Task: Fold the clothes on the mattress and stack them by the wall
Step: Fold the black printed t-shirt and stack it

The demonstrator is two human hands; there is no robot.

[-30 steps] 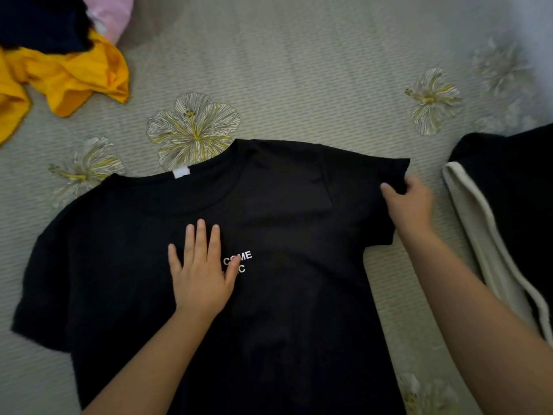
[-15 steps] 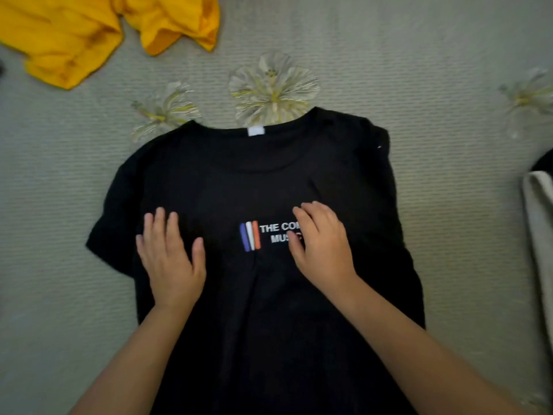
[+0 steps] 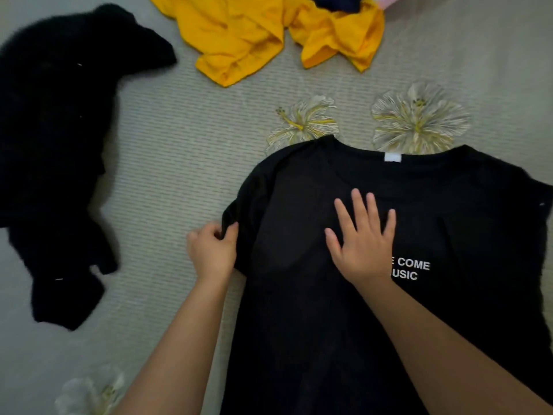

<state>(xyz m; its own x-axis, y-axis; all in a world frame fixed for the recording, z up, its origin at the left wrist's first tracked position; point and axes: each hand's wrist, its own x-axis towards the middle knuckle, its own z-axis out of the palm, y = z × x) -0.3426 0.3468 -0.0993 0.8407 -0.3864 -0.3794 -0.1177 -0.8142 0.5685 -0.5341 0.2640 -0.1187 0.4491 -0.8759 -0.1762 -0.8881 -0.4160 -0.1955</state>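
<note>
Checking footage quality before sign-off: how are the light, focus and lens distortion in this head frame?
Head view: dim, soft light, no glare; the black T-shirt loses its fold detail in the dark; white print stays readable beside the right hand; left hand sharp enough; bottom-left corner looks softer; wide-angle stretch toward the edges.

Single head view, worn high, looking steeply down onto the mattress. Close range: both forearms enter from the bottom edge. Wide angle; no second view to overlap.
</note>
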